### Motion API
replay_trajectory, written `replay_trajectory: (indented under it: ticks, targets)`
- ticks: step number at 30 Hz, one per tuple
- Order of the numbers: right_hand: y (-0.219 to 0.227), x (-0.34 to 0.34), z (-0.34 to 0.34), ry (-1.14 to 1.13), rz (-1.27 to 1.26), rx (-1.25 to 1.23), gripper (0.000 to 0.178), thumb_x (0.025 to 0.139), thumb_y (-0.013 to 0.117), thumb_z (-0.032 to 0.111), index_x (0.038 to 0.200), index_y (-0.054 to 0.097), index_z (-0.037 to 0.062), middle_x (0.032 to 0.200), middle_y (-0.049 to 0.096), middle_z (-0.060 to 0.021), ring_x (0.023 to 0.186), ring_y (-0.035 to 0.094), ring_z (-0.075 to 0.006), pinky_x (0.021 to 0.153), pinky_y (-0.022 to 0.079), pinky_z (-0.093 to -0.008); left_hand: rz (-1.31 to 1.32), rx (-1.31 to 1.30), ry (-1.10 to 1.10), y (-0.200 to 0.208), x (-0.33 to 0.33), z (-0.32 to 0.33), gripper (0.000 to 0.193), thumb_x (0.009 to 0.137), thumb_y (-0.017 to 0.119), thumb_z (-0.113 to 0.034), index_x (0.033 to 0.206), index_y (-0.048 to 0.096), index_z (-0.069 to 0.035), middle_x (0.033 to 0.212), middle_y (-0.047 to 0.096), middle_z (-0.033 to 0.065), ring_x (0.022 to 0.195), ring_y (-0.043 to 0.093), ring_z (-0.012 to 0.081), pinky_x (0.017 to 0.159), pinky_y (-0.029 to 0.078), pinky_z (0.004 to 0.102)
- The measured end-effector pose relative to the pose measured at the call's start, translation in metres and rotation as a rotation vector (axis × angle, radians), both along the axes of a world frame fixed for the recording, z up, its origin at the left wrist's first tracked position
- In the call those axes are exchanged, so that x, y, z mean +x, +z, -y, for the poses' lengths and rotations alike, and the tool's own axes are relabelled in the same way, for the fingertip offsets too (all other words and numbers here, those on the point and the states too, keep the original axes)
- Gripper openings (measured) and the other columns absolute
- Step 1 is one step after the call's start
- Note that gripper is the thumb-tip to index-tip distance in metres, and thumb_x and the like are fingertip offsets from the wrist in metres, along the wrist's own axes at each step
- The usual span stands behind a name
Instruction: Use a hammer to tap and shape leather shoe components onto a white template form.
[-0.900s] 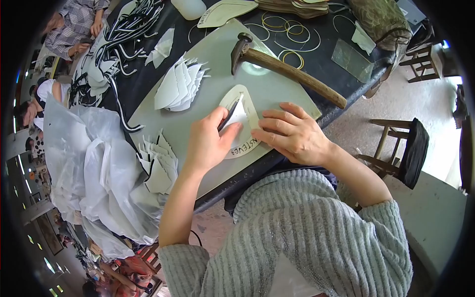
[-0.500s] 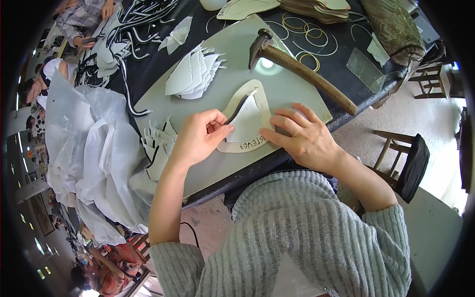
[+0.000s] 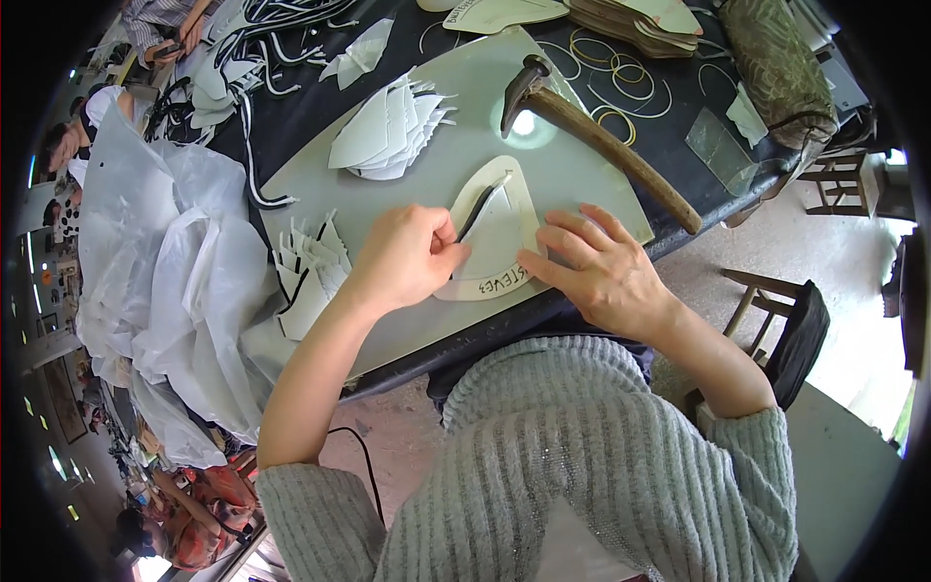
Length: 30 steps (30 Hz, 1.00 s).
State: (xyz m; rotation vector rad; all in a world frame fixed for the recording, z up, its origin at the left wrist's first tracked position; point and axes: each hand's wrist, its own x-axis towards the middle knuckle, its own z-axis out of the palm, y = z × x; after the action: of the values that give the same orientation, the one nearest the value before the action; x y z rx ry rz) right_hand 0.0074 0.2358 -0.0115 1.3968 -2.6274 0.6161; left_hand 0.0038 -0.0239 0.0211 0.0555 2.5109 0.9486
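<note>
left hand: pinched | right hand: palm down, loosely splayed

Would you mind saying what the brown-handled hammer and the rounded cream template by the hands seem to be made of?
The hammer seems to have a worn wooden handle, brown and streaky, and probably a metal head, dark with slight sheen. The template looks smooth and matte: possibly stiff card or plastic, given its flat, crisp outline.
</note>
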Motion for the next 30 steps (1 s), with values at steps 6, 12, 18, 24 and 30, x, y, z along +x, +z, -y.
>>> replay_trajectory:
  ticks: [6, 12, 18, 24, 30]
  targets:
    - [0.006, 0.014, -0.008, 0.092, 0.048, 0.054, 0.042, 0.08, 0.068, 0.011, 0.121, 0.064, 0.0174, 0.112, 0.057, -0.0041, 0.119, 0.056, -0.0246, 0.105, 0.043, -0.0488, -0.154, -0.012, -0.011, -0.005, 0.029, -0.007, 0.02, 0.082, 0.073, -0.014, 0.075, 0.061, 0.0, 0.059, 0.061, 0.0105, 0.052, 0.058, 0.0204, 0.053, 0.044, 0.0335]
    - [0.022, -0.006, 0.018, 0.084, 0.059, -0.076, 0.052, 0.085, 0.068, 0.028, 0.134, 0.056, 0.0186, 0.13, 0.053, -0.0053, 0.131, 0.047, -0.0236, 0.11, 0.037, -0.0498, -0.122, 0.002, 0.012, -0.007, 0.027, -0.004, 0.02, 0.081, 0.074, -0.013, 0.075, 0.061, 0.002, 0.058, 0.06, 0.0106, 0.051, 0.057, 0.02, 0.053, 0.044, 0.0332]
    - [-0.009, 0.01, 0.019, 0.095, 0.128, 0.177, 0.07, 0.089, 0.052, 0.056, 0.149, 0.042, 0.0222, 0.158, 0.034, -0.0027, 0.147, 0.031, -0.0223, 0.119, 0.023, -0.0511, -0.047, 0.05, 0.019, -0.005, 0.024, -0.004, 0.021, 0.079, 0.075, -0.011, 0.073, 0.06, 0.002, 0.057, 0.059, 0.0105, 0.05, 0.056, 0.0199, 0.052, 0.043, 0.0335]
    - [-0.013, 0.016, 0.024, 0.013, 0.171, 0.162, 0.074, 0.087, 0.055, 0.056, 0.15, 0.041, 0.0196, 0.158, 0.034, -0.0044, 0.147, 0.03, -0.0231, 0.12, 0.019, -0.0509, -0.022, -0.117, -0.002, -0.001, 0.034, -0.012, 0.028, 0.08, 0.076, -0.017, 0.1, 0.065, -0.001, 0.091, 0.069, 0.016, 0.084, 0.067, 0.0296, 0.072, 0.051, 0.0406]
    - [-0.001, 0.009, 0.021, 0.031, 0.251, 0.185, 0.077, 0.087, 0.06, 0.052, 0.15, 0.039, 0.0119, 0.159, 0.032, -0.0084, 0.148, 0.026, -0.0272, 0.121, 0.015, -0.0524, -0.597, -0.275, -0.277, -0.038, 0.09, -0.022, 0.076, 0.084, 0.069, -0.042, 0.141, 0.047, 0.002, 0.149, 0.043, 0.02, 0.136, 0.043, 0.0371, 0.112, 0.035, 0.0522]
